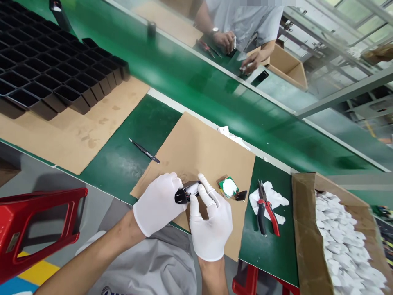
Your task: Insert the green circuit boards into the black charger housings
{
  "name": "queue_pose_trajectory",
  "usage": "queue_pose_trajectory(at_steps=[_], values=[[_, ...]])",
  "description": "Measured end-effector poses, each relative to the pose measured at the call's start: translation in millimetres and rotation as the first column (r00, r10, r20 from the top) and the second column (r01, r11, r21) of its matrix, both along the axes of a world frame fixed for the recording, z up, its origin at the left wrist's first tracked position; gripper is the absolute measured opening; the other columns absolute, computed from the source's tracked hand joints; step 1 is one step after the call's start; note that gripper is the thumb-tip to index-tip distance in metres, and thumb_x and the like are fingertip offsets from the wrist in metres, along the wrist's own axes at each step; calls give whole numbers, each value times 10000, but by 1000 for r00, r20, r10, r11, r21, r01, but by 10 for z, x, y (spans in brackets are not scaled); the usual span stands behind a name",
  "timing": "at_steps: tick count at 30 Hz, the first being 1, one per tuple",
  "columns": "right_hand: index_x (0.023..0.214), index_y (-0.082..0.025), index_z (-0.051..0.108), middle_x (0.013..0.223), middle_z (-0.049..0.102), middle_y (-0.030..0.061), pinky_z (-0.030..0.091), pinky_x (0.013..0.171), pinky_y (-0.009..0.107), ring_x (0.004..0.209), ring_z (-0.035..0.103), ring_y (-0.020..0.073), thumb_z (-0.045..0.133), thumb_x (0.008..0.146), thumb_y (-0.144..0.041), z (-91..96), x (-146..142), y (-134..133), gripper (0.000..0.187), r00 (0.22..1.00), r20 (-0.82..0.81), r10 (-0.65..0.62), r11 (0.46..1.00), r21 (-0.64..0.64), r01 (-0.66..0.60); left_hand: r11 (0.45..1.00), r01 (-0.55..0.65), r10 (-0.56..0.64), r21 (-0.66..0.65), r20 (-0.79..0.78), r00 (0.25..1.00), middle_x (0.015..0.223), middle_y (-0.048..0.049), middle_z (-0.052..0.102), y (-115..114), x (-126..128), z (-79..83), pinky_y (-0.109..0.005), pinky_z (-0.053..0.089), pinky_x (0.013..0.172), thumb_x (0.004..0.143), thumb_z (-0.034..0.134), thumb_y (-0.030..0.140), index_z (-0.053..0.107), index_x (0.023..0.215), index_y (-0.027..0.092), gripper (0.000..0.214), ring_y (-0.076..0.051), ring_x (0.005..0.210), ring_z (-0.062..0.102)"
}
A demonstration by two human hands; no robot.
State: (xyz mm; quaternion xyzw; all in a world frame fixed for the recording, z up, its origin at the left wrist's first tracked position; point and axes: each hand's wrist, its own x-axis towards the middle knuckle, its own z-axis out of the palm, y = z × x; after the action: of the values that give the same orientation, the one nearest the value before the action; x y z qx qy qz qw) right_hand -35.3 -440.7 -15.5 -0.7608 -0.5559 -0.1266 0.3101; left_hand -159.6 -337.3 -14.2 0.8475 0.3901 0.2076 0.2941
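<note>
Both my hands wear white gloves and meet over a sheet of cardboard (211,143). My left hand (159,200) grips one end of a small black plastic housing (181,196), its fingers wrapped round it. At the other end, the thumb and fingers of my right hand (211,217) press against the same housing, with the index finger stretched further along. Inside the housing a whitish part and a bit of red show; the rest is covered by my fingers. Right of my hands lies a green circuit board (223,181) with a white pad on it, beside a small black piece (241,195).
Black tweezers (144,150) lie left of the cardboard. Red-and-black pliers (265,209) rest on a white cloth or glove (278,198). A carton (308,229) of white lumps stands right; many black open boxes (70,94) stand left. A co-worker's hands (225,41) work across the belt.
</note>
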Motion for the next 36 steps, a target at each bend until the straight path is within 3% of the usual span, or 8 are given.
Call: queue_pose_trajectory(at_steps=[5, 13, 16, 19, 24, 26, 31, 36], values=[[1188, -235, 665, 1462, 748, 147, 600, 1094, 559, 1319, 730, 305, 850, 946, -264, 66, 7, 37, 306, 973, -232, -2, 989, 141, 36, 998, 1, -3, -55, -37, 999, 741, -10, 641, 12, 1, 61, -292, 465, 654, 806, 746, 141, 505, 731, 247, 274, -220, 738, 703], [1212, -275, 731, 1317, 827, 83, 640, 946, 489, 1088, 806, 276, 791, 990, -199, -38, 8, 4, 242, 1000, -19, 3, 998, 67, -2, 988, -14, 13, -153, -10, 1000, 763, -31, 664, 24, 10, 33, -319, 513, 706, 836, 735, 174, 504, 734, 249, 263, -255, 788, 735], [1195, -275, 712, 1356, 810, 78, 635, 1050, 503, 1210, 785, 266, 777, 1000, -205, -8, 37, 26, 216, 944, -321, 70, 995, 85, -45, 981, -13, 16, -192, 14, 1000, 786, -37, 689, 40, -4, 9, -334, 539, 715, 834, 733, 156, 531, 750, 242, 235, -267, 804, 752], [1393, -271, 636, 1542, 699, 109, 619, 1148, 511, 1396, 703, 271, 768, 1000, -207, 37, 153, 28, 419, 814, -542, 207, 975, 46, -218, 969, 38, -21, -245, 72, 997, 862, -16, 748, 100, -39, -21, -315, 579, 728, 793, 780, 128, 623, 850, 232, 197, -245, 848, 785], [1471, -374, 661, 1296, 826, 22, 681, 1035, 375, 1167, 803, 203, 823, 950, -139, 23, 370, -8, 594, 886, -330, 325, 943, 51, -328, 960, 62, -14, -273, 175, 984, 1039, -38, 767, 231, -95, -84, -341, 640, 876, 797, 820, 125, 688, 1165, 210, 400, -238, 983, 792], [1463, -367, 672, 1414, 781, 52, 676, 1046, 389, 1212, 788, 221, 832, 942, -138, 0, 378, -5, 591, 909, -262, 325, 945, 49, -323, 960, 56, 1, -273, 206, 978, 1066, -53, 750, 249, -122, -104, -360, 648, 898, 780, 821, 108, 667, 1251, 179, 501, -235, 970, 778], [1459, -307, 691, 1476, 748, 80, 707, 949, 338, 1163, 817, 226, 707, 1032, -180, -53, 289, 28, 446, 931, -24, 363, 927, -89, -364, 959, 28, 44, -282, 247, 968, 1084, -67, 736, 242, -256, -119, -375, 646, 892, 787, 763, 73, 634, 1347, 148, 579, -216, 935, 744], [1421, -301, 718, 1313, 825, 66, 701, 918, 303, 1073, 837, 210, 754, 995, -148, -18, 253, 42, 454, 956, 71, 284, 958, 9, -286, 906, 67, 75, -418, 314, 946, 1030, -32, 774, 282, -399, -86, -343, 614, 810, 816, 759, 146, 628, 1362, 187, 564, -171, 817, 672]])
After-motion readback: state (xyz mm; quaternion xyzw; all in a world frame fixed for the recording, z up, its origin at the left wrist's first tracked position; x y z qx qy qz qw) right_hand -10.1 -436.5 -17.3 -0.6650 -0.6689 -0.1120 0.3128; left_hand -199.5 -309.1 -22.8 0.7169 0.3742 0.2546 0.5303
